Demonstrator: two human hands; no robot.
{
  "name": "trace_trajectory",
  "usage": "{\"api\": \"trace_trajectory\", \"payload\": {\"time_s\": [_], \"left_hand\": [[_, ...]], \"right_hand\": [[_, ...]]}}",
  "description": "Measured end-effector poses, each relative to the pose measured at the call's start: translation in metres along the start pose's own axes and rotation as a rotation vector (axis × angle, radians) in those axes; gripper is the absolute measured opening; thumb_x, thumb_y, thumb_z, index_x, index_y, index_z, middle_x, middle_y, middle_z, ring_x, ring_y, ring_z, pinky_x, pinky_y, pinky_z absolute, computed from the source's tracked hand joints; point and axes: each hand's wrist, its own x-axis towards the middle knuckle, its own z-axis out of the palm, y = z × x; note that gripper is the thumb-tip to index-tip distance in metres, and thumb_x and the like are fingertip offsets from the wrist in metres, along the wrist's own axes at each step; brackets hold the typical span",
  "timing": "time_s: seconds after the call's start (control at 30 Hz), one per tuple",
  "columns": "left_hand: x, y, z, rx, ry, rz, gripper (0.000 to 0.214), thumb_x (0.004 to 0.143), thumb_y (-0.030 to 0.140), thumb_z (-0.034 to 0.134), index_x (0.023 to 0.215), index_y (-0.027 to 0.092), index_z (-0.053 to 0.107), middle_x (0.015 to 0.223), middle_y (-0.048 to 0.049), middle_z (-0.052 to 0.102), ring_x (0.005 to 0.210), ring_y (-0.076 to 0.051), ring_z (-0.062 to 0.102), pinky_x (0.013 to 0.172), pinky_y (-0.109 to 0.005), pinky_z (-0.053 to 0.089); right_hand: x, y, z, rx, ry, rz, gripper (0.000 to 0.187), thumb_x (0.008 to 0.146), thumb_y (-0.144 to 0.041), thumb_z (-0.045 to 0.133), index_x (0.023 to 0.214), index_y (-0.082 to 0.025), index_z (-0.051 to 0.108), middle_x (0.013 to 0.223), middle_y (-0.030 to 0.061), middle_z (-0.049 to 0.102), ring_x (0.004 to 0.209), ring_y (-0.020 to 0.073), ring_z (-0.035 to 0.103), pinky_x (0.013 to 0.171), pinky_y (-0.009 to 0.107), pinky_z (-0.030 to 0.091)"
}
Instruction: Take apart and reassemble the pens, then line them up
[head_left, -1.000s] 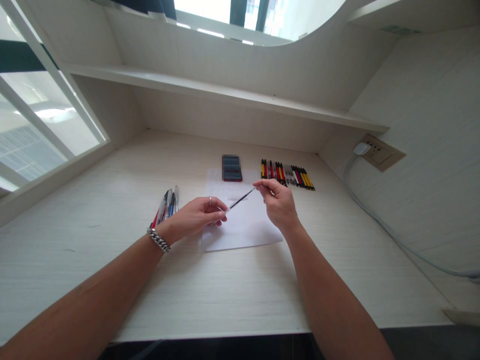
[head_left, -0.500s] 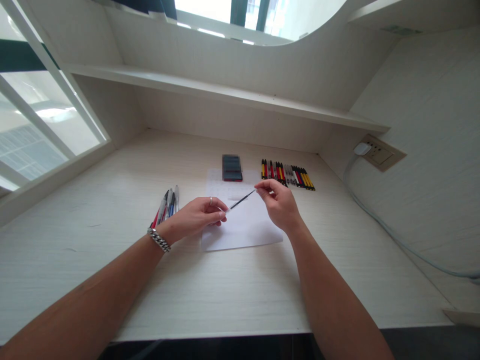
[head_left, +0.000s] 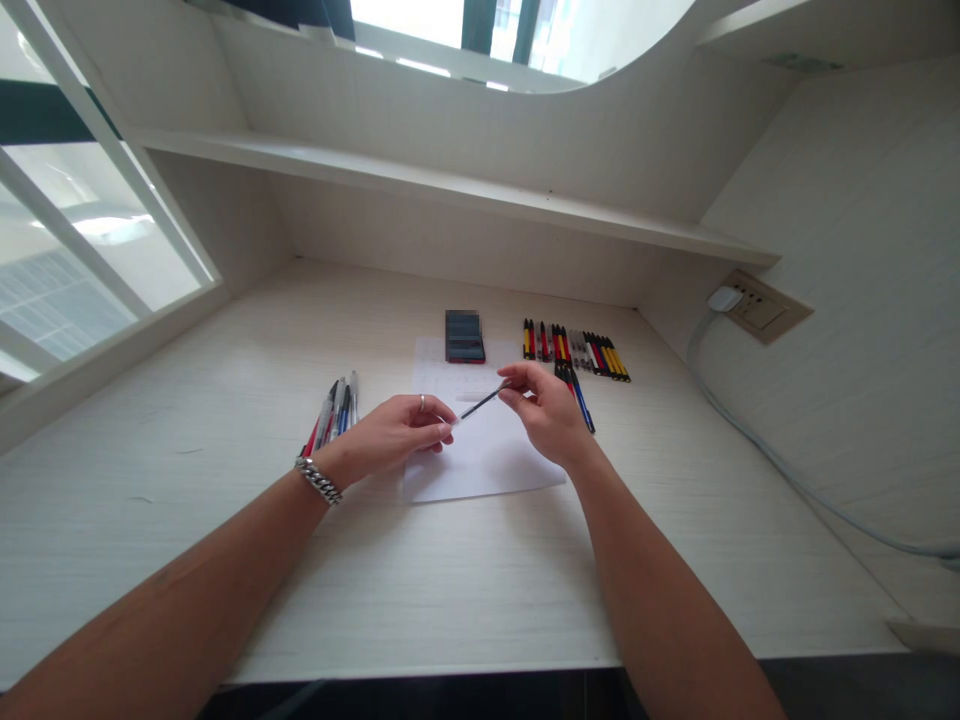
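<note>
A thin pen refill with dark ink slants between my two hands above a white sheet of paper. My left hand, wearing a ring, pinches its lower left end between thumb and fingers. At the upper right end, my right hand has thumb and forefinger closed on the refill. My right fingers partly cover its tip. Several loose pens lie on the desk beside my left wrist. Behind my right hand are a few red and blue pens, partly hidden by it.
A dark phone lies at the paper's far edge. Farther right, several yellow, red, clear and black pens form a row. A shelf spans the back. On the right wall, a plug with a cable sits in a socket.
My right hand has slid down and left along the refill, closer to my left hand. The red and blue pens behind it now show more. My left hand stays put.
</note>
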Motion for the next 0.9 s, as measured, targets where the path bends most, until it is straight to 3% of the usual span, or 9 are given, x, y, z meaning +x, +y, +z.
{"api": "trace_trajectory", "payload": {"time_s": [0.13, 0.2, 0.37, 0.5, 0.9], "left_hand": [[0.001, -0.001, 0.001, -0.022, 0.007, 0.003, 0.029, 0.079, 0.036, 0.065, 0.098, 0.015, 0.062, 0.085, -0.0059, 0.068, 0.075, -0.015, 0.060, 0.073, -0.030, 0.047], [0.001, -0.002, 0.001, -0.031, 0.012, 0.003, 0.028, 0.079, 0.036, 0.064, 0.098, 0.015, 0.062, 0.085, -0.0058, 0.068, 0.075, -0.015, 0.060, 0.073, -0.030, 0.047], [0.002, -0.004, 0.000, -0.030, 0.015, 0.006, 0.027, 0.079, 0.035, 0.064, 0.097, 0.015, 0.062, 0.086, -0.0058, 0.068, 0.076, -0.015, 0.061, 0.074, -0.030, 0.048], [0.002, -0.004, 0.000, -0.034, 0.015, 0.011, 0.027, 0.079, 0.034, 0.063, 0.097, 0.014, 0.061, 0.085, -0.0057, 0.068, 0.074, -0.014, 0.060, 0.072, -0.030, 0.048], [0.002, -0.004, -0.001, -0.038, 0.022, -0.003, 0.028, 0.078, 0.035, 0.065, 0.097, 0.015, 0.062, 0.085, -0.0055, 0.068, 0.074, -0.014, 0.060, 0.072, -0.030, 0.048]], "right_hand": [[0.002, 0.009, 0.004, 0.123, -0.041, 0.032, 0.040, 0.081, -0.019, 0.058, 0.120, -0.022, 0.050, 0.090, 0.0039, 0.065, 0.085, 0.0172, 0.060, 0.073, 0.030, 0.047], [0.003, 0.017, 0.008, 0.069, -0.046, 0.030, 0.042, 0.082, -0.018, 0.056, 0.123, -0.022, 0.049, 0.096, 0.0052, 0.065, 0.087, 0.0173, 0.059, 0.075, 0.032, 0.048], [0.007, 0.038, 0.023, -0.488, -0.047, -0.026, 0.026, 0.086, -0.022, 0.053, 0.110, -0.021, 0.063, 0.115, 0.0086, 0.060, 0.104, 0.0233, 0.050, 0.091, 0.038, 0.040], [0.009, 0.044, 0.030, -0.711, -0.102, 0.030, 0.023, 0.088, -0.028, 0.052, 0.106, -0.023, 0.065, 0.110, 0.0082, 0.061, 0.101, 0.0253, 0.048, 0.085, 0.037, 0.038], [0.009, 0.048, 0.029, -0.681, -0.112, 0.003, 0.014, 0.087, -0.020, 0.051, 0.096, -0.022, 0.063, 0.096, 0.0048, 0.063, 0.089, 0.0193, 0.052, 0.077, 0.030, 0.037]]}}
